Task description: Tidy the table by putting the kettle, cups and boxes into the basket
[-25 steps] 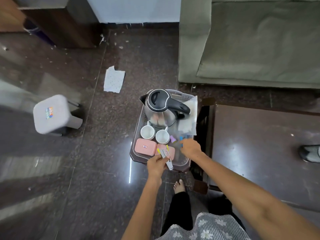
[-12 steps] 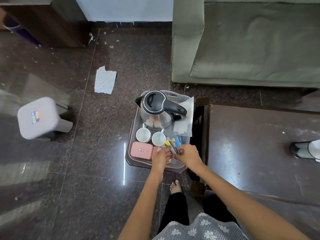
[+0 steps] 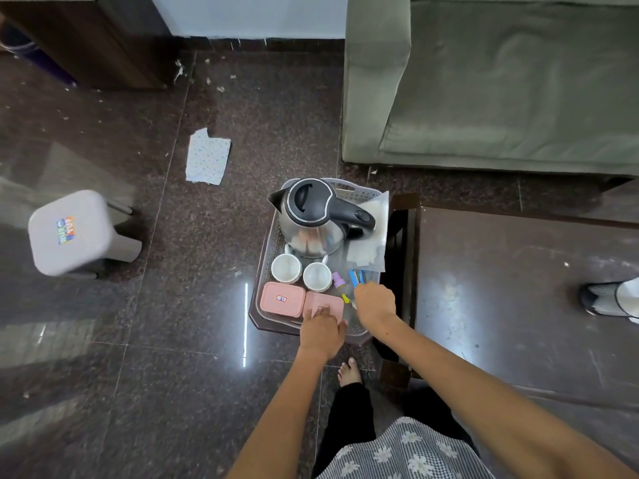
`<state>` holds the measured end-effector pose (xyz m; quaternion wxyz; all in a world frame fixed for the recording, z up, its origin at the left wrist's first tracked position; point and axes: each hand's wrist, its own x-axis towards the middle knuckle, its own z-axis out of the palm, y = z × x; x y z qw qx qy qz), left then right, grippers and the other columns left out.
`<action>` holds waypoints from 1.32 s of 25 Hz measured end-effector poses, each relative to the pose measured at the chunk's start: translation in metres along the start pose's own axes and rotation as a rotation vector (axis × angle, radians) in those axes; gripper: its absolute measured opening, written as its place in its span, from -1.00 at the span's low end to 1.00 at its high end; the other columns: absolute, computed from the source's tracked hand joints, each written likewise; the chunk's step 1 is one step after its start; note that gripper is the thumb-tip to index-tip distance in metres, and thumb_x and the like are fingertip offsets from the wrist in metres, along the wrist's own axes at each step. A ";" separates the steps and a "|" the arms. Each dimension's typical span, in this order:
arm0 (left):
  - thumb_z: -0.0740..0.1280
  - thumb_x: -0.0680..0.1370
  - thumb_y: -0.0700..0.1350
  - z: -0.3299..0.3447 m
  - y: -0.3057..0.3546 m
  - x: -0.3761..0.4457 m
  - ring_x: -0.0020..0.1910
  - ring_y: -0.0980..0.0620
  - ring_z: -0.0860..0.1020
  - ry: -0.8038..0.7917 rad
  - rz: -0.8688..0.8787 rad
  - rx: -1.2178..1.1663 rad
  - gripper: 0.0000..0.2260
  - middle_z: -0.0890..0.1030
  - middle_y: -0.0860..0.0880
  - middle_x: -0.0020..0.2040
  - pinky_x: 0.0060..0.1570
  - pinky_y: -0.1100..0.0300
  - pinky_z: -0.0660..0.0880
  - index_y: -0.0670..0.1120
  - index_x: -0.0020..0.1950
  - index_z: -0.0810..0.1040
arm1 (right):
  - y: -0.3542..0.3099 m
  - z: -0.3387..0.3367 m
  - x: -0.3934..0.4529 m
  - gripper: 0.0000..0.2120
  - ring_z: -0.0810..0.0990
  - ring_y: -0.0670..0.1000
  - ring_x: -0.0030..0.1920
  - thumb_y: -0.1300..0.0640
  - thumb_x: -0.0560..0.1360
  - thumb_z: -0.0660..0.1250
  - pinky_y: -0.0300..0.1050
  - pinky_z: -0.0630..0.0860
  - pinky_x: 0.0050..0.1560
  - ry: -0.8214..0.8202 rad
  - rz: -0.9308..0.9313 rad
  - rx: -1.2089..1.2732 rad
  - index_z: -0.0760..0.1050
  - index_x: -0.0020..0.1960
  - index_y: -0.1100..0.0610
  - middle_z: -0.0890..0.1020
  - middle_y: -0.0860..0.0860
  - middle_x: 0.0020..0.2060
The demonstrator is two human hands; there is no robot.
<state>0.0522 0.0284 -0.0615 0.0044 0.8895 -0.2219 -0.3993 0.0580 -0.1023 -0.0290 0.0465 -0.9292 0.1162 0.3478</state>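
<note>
A grey perforated basket (image 3: 361, 194) sits on a small dark stand. Inside it stand a steel kettle (image 3: 313, 221) with a black lid and handle, two white cups (image 3: 285, 267) (image 3: 317, 276), and two pink boxes (image 3: 283, 299) (image 3: 325, 304) at the near edge. My left hand (image 3: 321, 331) rests on the right pink box, fingers down on its lid. My right hand (image 3: 375, 304) is closed over small coloured items (image 3: 354, 278) at the basket's right side. A clear bag of paper (image 3: 368, 233) leans by the kettle.
A dark wooden table (image 3: 518, 288) lies to the right, a green sofa (image 3: 484, 81) behind it. A grey stool (image 3: 74, 233) stands at left, a paper scrap (image 3: 207, 157) on the floor. Someone's shoe (image 3: 608, 299) shows at right. My bare foot (image 3: 350, 369) is below the basket.
My left hand let go of the small coloured sticks and dropped onto the right pink box. My right hand took them and lowered them into the basket's right side.
</note>
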 end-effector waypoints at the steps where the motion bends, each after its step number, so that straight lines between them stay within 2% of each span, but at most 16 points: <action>1: 0.02 0.63 0.04 0.000 0.000 0.001 0.45 -0.07 0.26 0.005 -0.003 0.012 -0.55 0.30 -0.18 0.47 0.45 -0.01 0.02 -0.22 0.37 0.39 | -0.001 0.002 0.001 -0.75 0.62 0.14 0.07 0.31 0.53 0.23 -0.08 0.53 -0.05 0.006 -0.004 -0.020 0.47 0.20 0.21 0.60 0.13 0.09; 5: 0.03 0.63 0.07 0.000 0.001 0.005 0.44 -0.07 0.27 0.000 -0.023 0.050 -0.53 0.31 -0.17 0.46 0.46 -0.04 0.01 -0.21 0.39 0.37 | 0.002 0.017 0.000 -0.80 0.64 0.12 -0.02 0.23 0.52 0.26 -0.13 0.43 -0.21 0.023 0.013 0.025 0.52 0.12 0.18 0.64 0.09 0.01; 8: 0.01 0.63 0.08 -0.001 0.001 0.004 0.44 -0.07 0.28 -0.030 -0.029 0.026 -0.52 0.29 -0.17 0.48 0.45 -0.05 0.02 -0.22 0.40 0.35 | 0.004 0.027 -0.001 -0.81 0.64 0.15 -0.05 0.13 0.51 0.28 -0.10 0.47 -0.18 0.083 0.041 0.153 0.53 0.08 0.17 0.65 0.11 -0.04; 11: 0.01 0.63 0.07 -0.003 0.002 0.004 0.41 -0.09 0.32 -0.030 -0.021 -0.008 -0.53 0.29 -0.18 0.48 0.45 -0.05 0.02 -0.22 0.39 0.37 | 0.000 0.033 0.004 -0.77 0.64 0.15 -0.03 0.09 0.52 0.29 -0.07 0.52 -0.14 0.131 0.025 0.187 0.52 0.12 0.17 0.64 0.11 -0.02; 16: 0.03 0.63 0.04 -0.005 0.002 0.004 0.37 -0.12 0.37 -0.018 -0.011 0.012 -0.55 0.32 -0.19 0.46 0.42 -0.02 0.07 -0.23 0.34 0.41 | -0.003 0.035 0.007 -0.81 0.62 0.13 0.00 0.29 0.51 0.25 -0.05 0.57 -0.12 0.114 -0.038 0.109 0.56 0.09 0.20 0.62 0.12 0.00; 18: 0.05 0.63 0.02 -0.007 0.004 0.002 0.29 -0.15 0.43 0.030 0.003 0.004 -0.59 0.40 -0.21 0.39 0.35 0.00 0.17 -0.23 0.27 0.46 | 0.001 0.038 0.005 -0.80 0.63 0.10 -0.02 0.28 0.52 0.23 -0.06 0.58 -0.13 0.141 -0.049 0.128 0.55 0.09 0.18 0.62 0.11 0.00; 22: 0.08 0.61 -0.05 -0.011 0.008 -0.005 0.13 -0.15 0.50 0.183 0.017 -0.016 -0.68 0.56 -0.18 0.16 0.16 0.03 0.33 -0.21 0.17 0.50 | 0.006 0.047 -0.002 -0.79 0.62 0.08 -0.03 0.14 0.58 0.17 -0.04 0.60 -0.15 0.254 -0.101 0.273 0.55 0.06 0.17 0.63 0.09 0.00; 24: 0.11 0.60 -0.10 -0.008 0.011 -0.009 0.14 -0.17 0.50 0.239 0.029 -0.053 -0.71 0.57 -0.18 0.15 0.15 0.02 0.35 -0.21 0.18 0.49 | 0.008 0.050 -0.007 -0.77 0.63 0.08 -0.02 0.07 0.59 0.18 -0.03 0.61 -0.21 0.341 -0.097 0.366 0.56 0.02 0.17 0.65 0.08 -0.04; 27: 0.17 0.52 -0.16 -0.001 0.020 -0.020 0.10 -0.20 0.56 0.355 0.036 -0.058 -0.71 0.62 -0.21 0.09 0.14 0.00 0.46 -0.24 0.15 0.54 | 0.017 0.058 -0.018 -0.78 0.64 0.06 -0.09 0.07 0.56 0.20 -0.08 0.60 -0.26 0.424 -0.109 0.374 0.58 -0.08 0.15 0.66 0.05 -0.15; 30: 0.08 0.44 -0.08 0.009 0.039 -0.033 0.09 -0.12 0.60 0.373 0.078 0.024 -0.60 0.64 -0.15 0.07 0.11 0.03 0.53 -0.18 0.11 0.59 | 0.039 0.061 -0.045 -0.76 0.63 0.06 -0.10 0.08 0.55 0.17 -0.09 0.59 -0.19 0.454 -0.117 0.416 0.58 -0.07 0.14 0.66 0.03 -0.14; 33: 0.08 0.43 -0.03 0.023 0.073 -0.041 0.17 -0.08 0.58 0.373 0.165 0.074 -0.57 0.63 -0.12 0.13 0.13 0.03 0.53 -0.14 0.13 0.61 | 0.076 0.079 -0.069 -0.76 0.63 0.06 0.03 0.08 0.58 0.20 -0.06 0.59 0.00 0.497 -0.064 0.465 0.58 0.09 0.15 0.67 0.05 0.02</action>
